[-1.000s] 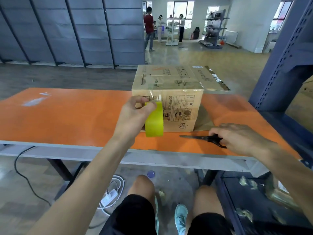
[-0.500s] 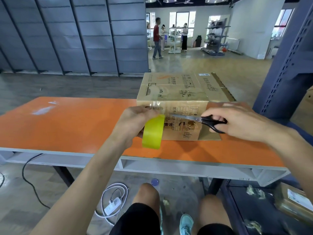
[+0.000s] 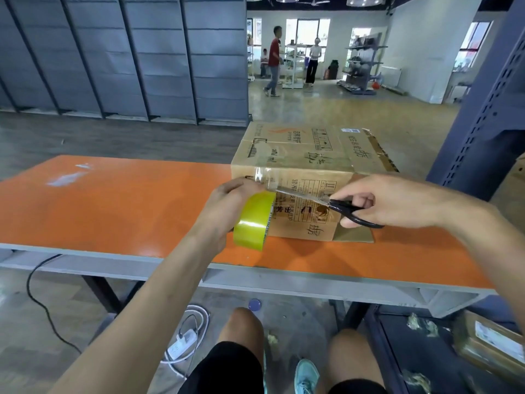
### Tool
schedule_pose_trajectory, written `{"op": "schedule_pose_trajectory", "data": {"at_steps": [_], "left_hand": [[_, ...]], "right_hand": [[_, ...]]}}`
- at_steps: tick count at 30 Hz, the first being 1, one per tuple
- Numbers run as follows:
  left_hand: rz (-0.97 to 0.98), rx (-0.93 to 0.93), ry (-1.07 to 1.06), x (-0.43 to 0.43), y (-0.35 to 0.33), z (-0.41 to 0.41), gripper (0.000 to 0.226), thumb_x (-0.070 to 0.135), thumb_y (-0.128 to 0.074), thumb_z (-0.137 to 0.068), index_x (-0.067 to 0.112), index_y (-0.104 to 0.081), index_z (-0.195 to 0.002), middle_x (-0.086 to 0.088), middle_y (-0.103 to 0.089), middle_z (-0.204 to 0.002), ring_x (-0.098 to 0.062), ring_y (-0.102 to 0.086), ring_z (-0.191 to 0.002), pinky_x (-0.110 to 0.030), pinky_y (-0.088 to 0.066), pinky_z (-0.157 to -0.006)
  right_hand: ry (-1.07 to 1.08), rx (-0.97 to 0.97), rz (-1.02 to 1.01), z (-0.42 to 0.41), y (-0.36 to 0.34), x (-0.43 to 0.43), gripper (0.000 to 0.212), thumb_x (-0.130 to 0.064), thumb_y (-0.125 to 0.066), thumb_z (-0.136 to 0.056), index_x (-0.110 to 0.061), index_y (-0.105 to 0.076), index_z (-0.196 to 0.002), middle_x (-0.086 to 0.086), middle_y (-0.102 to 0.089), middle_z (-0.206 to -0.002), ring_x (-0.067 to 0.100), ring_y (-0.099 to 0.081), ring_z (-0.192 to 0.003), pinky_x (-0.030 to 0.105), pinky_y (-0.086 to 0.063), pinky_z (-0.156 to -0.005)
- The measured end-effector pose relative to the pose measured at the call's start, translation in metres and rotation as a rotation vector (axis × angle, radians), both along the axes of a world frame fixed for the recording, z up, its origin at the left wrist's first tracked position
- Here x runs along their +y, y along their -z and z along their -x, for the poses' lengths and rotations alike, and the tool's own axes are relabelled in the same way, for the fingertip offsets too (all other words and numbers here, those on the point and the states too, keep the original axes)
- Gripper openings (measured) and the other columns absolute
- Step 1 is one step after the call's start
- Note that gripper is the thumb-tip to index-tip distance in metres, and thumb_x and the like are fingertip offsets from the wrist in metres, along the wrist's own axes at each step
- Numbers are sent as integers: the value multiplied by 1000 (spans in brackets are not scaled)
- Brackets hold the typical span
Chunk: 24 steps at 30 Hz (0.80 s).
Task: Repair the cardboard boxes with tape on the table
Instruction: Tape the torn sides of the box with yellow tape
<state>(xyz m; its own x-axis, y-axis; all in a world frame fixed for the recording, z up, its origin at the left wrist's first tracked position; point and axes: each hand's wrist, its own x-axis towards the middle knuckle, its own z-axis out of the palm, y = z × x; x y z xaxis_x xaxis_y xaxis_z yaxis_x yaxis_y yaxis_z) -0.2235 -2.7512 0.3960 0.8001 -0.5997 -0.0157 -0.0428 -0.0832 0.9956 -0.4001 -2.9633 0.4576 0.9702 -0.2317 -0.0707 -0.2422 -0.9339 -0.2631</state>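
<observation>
Up from the table [image 3: 113,211] edge comes my right hand [image 3: 397,203], gripping the scissors [image 3: 332,204], blades now at the strip stretched from the yellow tape roll [image 3: 252,223] my left hand [image 3: 227,206] holds. Just behind sits the cardboard box [image 3: 312,155], tape on its front. I'm cutting; next, I reckon, a clean snip near the box.

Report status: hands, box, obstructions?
Left hand grips yellow tape roll at cardboard box front. Right hand holds scissors, tips at clear tape strip. Nothing in the way.
</observation>
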Motion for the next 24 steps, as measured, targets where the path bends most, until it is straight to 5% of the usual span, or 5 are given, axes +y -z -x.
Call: {"op": "schedule_pose_trajectory", "data": {"at_steps": [6, 16, 24], "left_hand": [[6, -7, -13, -3, 0, -5, 20, 41, -70, -84, 27, -78, -96, 6, -75, -102, -23, -66, -106, -37, -48, -84], [23, 64, 16, -5, -2, -9, 21, 34, -73, -84, 20, -79, -97, -4, -73, -88, -20, -65, -77, -30, -48, -69], [54, 81, 26, -10, 3, -20, 30, 24, -68, -92, 6, -73, -117, -16, -74, -114, -24, -70, -90, -26, -54, -66]], "right_hand": [[-28, -33, -171, -4, -11, 4, 34, -46, -76, -84, -64, -65, -111, -7, -47, -63, 10, -43, -60, 32, -31, -68], [-15, 12, -207, -13, -29, 7, 33, -40, -77, -85, -60, -68, -110, 3, -38, -64, 12, -37, -58, 29, -31, -69], [26, 13, -168, -13, -28, 9, 30, -33, -79, -84, -49, -73, -108, -6, -50, -56, 4, -41, -50, 27, -34, -66]]}}
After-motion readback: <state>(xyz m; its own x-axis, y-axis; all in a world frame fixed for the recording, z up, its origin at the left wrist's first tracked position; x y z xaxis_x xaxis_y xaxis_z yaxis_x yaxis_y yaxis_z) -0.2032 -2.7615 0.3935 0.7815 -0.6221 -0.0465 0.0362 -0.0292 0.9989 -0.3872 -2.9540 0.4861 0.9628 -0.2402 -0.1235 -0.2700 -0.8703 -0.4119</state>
